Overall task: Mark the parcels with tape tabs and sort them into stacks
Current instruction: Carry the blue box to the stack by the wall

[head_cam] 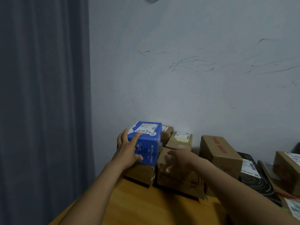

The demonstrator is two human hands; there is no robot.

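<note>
A blue box [148,140] with a white label and black handwriting sits on top of a flat brown box [141,173] at the back left of the wooden table [129,205]. My left hand [128,149] grips the blue box's near left corner, fingers over its top and thumb on its front face. My right hand [177,159] is blurred and rests against a brown cardboard box [177,177] just right of the blue one, fingers spread. No tape is in view.
Behind stand two small brown labelled boxes [180,140]. A longer brown box with red print [219,151] lies to the right, then a black flat parcel [254,177] and more cardboard parcels [285,168] at the right edge. A grey curtain [43,95] hangs left; wall behind.
</note>
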